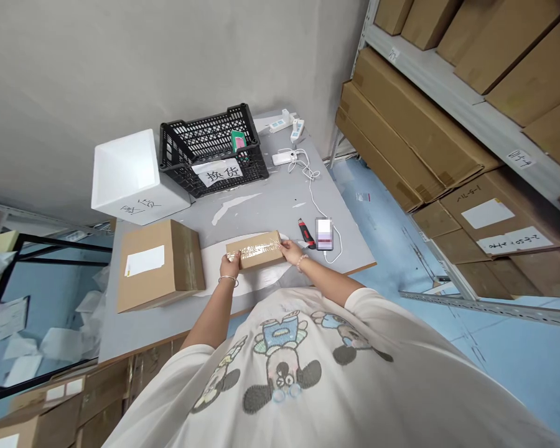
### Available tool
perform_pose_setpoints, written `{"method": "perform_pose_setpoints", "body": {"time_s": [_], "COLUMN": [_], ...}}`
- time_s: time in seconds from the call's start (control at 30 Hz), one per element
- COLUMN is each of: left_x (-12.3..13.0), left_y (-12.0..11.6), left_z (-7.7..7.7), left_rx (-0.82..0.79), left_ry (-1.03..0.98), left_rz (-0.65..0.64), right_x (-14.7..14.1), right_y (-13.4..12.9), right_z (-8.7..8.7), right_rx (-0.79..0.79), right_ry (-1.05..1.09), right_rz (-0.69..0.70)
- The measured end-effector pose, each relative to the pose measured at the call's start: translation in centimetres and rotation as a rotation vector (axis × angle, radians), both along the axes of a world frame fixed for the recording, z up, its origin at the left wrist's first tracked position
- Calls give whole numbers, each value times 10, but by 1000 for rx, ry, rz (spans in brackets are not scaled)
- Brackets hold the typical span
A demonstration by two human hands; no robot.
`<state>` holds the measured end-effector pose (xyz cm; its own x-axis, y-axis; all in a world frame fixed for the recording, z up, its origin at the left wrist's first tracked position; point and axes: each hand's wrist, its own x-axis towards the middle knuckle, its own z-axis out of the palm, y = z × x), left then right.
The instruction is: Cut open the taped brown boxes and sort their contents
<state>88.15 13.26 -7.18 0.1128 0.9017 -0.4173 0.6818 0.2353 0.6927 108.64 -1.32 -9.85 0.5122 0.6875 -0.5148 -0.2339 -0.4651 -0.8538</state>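
Note:
A small, long cardboard box [256, 250] with shiny clear tape along its top lies at the table's near side. My left hand [229, 266] is closed on its left end, the thumb on top. At the opposite end my right hand [291, 251] grips the box's right edge. Just right of that hand are a red and black box cutter [307, 234] and a phone [324, 234] plugged into a white cable. A larger cardboard box [161, 267] with a white label stands left of my left hand.
Behind on the grey table [280, 202] stand a black plastic crate [214, 152] and a white foam box [128, 177]. White power strips [284, 157] and cables lie at the back right. Shelves of cartons [401, 137] rise on the right, beyond the blue floor.

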Motion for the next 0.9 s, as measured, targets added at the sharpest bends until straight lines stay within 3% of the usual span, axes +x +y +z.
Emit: {"method": "perform_pose_setpoints", "body": {"time_s": [0.2, 0.43, 0.6, 0.73, 0.9], "left_x": [-7, -31, -34, -23, -17], "left_y": [5, 9, 0, -8, -5], "left_z": [-8, -23, -31, -24, 2], "left_rx": [-109, -423, -557, -508, -291], "left_ry": [-183, -294, -328, -439, -532], "left_rz": [27, 216, 124, 37, 125], "right_x": [-2, 5, 25, 33, 19], "right_y": [1, -5, -23, -32, -23], "right_z": [-6, -8, -4, -3, -8], "right_rx": [-22, 7, -12, -3, -115], "right_ry": [-117, -63, 191, 345, 287], "right_rz": [4, -38, -55, -103, -29]}}
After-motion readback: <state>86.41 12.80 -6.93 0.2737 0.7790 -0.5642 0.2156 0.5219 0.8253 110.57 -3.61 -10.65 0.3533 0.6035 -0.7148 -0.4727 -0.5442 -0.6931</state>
